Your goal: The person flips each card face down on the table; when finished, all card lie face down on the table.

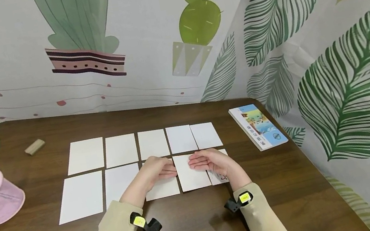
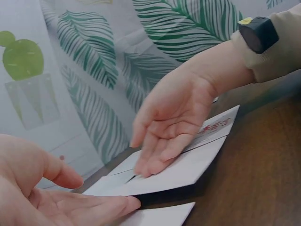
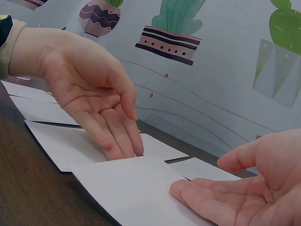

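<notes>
Several white square cards lie face down in two rows on the brown table. My left hand [image 1: 157, 169] is over the third card [image 1: 162, 189] of the front row, fingers extended, their tips at the left edge of the fourth card [image 1: 189, 178]. On that fourth card rest the fingertips of my right hand [image 1: 213, 161], which reaches in from the right with palm turned inward. In the left wrist view the card's near edge [image 2: 188, 182] stands slightly off the table. At the front right, a card [image 1: 222, 177] with dark marks on it is partly covered by the right hand.
A pink mesh pen holder [image 1: 3, 201] with pens stands at the left. Behind it lies a small beige block [image 1: 35, 147]. A book with a colourful cover [image 1: 259, 125] is at the right, near the table's edge. Patterned cloth [image 1: 145, 36] hangs behind.
</notes>
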Tool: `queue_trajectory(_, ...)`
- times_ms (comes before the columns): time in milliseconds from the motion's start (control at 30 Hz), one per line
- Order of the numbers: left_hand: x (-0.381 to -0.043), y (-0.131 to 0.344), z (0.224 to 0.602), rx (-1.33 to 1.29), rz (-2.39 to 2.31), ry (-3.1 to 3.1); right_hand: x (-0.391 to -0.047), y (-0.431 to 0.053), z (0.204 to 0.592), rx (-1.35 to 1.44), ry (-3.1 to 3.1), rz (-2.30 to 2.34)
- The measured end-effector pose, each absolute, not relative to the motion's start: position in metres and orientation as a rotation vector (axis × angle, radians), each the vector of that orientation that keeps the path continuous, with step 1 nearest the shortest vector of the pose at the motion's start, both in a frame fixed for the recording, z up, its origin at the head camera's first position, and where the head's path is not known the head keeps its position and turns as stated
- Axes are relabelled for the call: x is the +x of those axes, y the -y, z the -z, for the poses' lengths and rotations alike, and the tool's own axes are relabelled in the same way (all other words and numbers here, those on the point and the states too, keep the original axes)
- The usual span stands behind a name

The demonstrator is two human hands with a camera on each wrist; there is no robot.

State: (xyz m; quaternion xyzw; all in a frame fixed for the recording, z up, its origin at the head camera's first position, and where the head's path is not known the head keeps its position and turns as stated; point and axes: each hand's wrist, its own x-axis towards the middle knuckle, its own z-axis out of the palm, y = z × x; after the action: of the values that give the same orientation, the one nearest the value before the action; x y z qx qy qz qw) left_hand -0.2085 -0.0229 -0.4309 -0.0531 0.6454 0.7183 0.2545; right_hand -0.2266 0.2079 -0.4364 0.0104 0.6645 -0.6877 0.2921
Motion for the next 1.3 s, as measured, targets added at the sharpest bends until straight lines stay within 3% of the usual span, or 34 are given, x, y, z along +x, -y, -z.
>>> queue_trajectory(400, -0.208, 0.024, 0.426, -0.048, -1.959, -1.795, -0.225, -0.213, 0.429, 0.034, -1.824, 1.856)
queue_trajectory(1300, -0.196, -0.061, 0.428, -0.081, -2.205, -1.524, -0.223, -0.330, 0.411, 0.231, -1.887, 1.826)
